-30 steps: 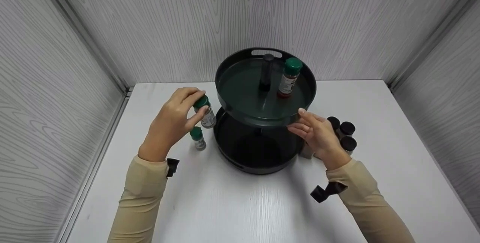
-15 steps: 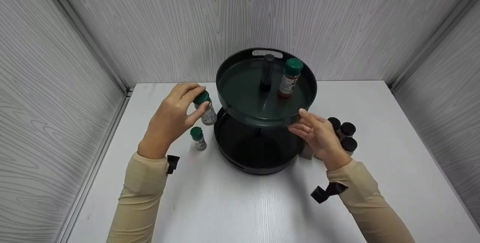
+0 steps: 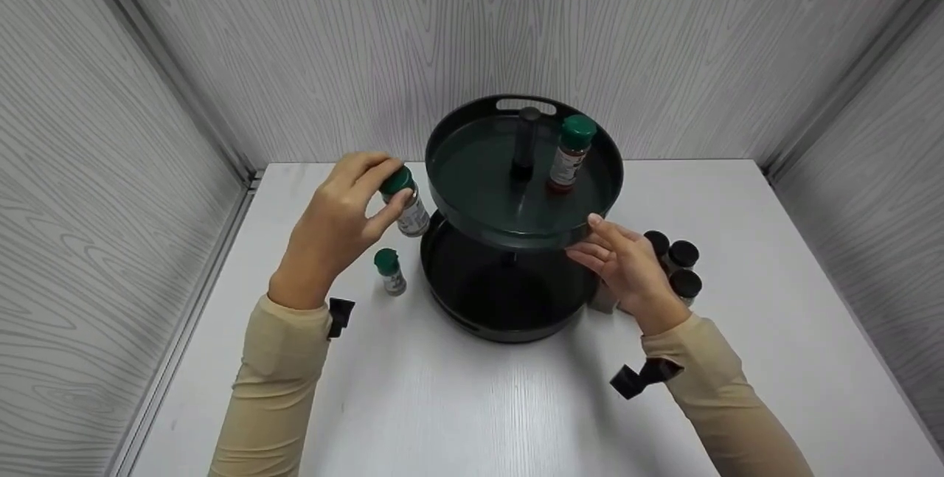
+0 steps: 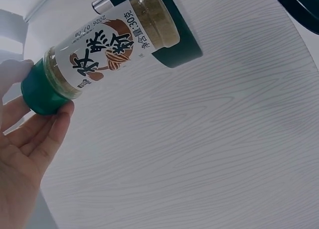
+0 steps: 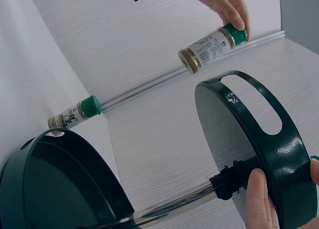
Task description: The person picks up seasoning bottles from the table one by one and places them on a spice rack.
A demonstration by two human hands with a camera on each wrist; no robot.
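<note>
My left hand [image 3: 335, 215] pinches the green cap of a glass spice jar [image 3: 414, 216] at the left of the two-tier rack. In the left wrist view the spice jar [image 4: 107, 50] shows brownish powder and a white label with Chinese characters. My right hand [image 3: 627, 270] grips the near right rim of the rack's dark green upper tray [image 3: 479, 152], thumb on the rim and fingers beneath. That tray tilts toward me over the round lower tray [image 3: 509, 296]. Another green-capped jar [image 3: 568, 164], with reddish contents, stands in the upper tray beside the centre post [image 3: 525, 141].
A smaller green-capped jar [image 3: 391, 276] stands on the white table [image 3: 472, 403] left of the lower tray. Several black-capped jars [image 3: 684, 254] cluster at the right, partly behind my right hand. Grey wood-grain panels [image 3: 472, 35] enclose the back and sides.
My left hand has lifted the spice jar a little upward, beside the upper tray. The right hand and the rack have stayed nearly in place.
</note>
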